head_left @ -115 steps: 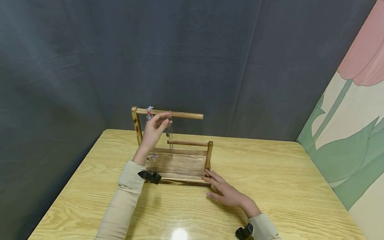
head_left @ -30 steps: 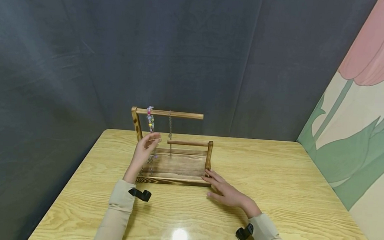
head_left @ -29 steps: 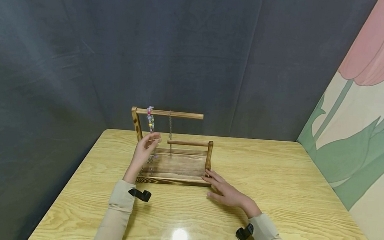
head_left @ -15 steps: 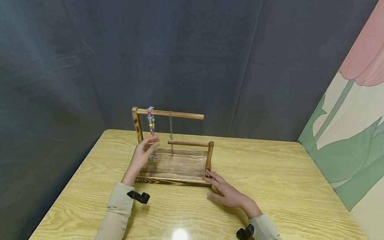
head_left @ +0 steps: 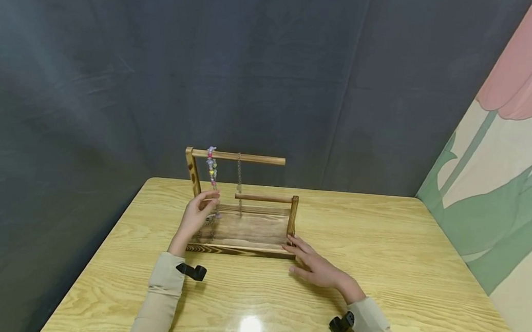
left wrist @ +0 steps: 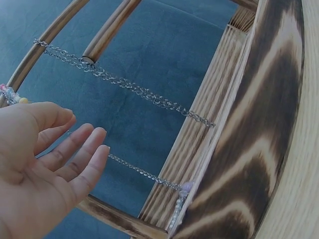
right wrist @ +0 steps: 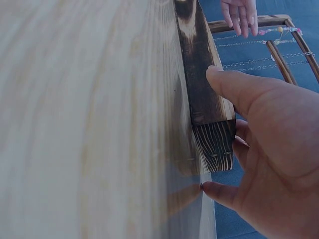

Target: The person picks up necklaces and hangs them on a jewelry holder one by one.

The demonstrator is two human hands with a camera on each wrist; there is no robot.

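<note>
A wooden jewelry stand [head_left: 250,251] bears an upper bar [head_left: 262,159] and a shorter lower bar [head_left: 263,198]. From the upper bar hang a beaded necklace [head_left: 212,170] and, to its right, a silver chain necklace [left wrist: 124,83]. My left hand [head_left: 195,216] hovers at the beaded necklace's lower part, hiding some of it; its fingers are loosely bent, and the strand passes behind them in the left wrist view. At the stand's front right corner lies my right hand [head_left: 316,267], fingers extended against the post and rail, with one fingertip [right wrist: 219,193] down on the table.
The stand sits on a light wood-grain table [head_left: 372,235]. Behind rises a dark curtain [head_left: 272,74], and a wall with a tulip painting [head_left: 502,167] flanks the right side. Small black cameras are strapped to both wrists.
My left hand has left the silver chain at the upper bar and come down and left to the beaded necklace. The chain hangs free. My right hand keeps its place.
</note>
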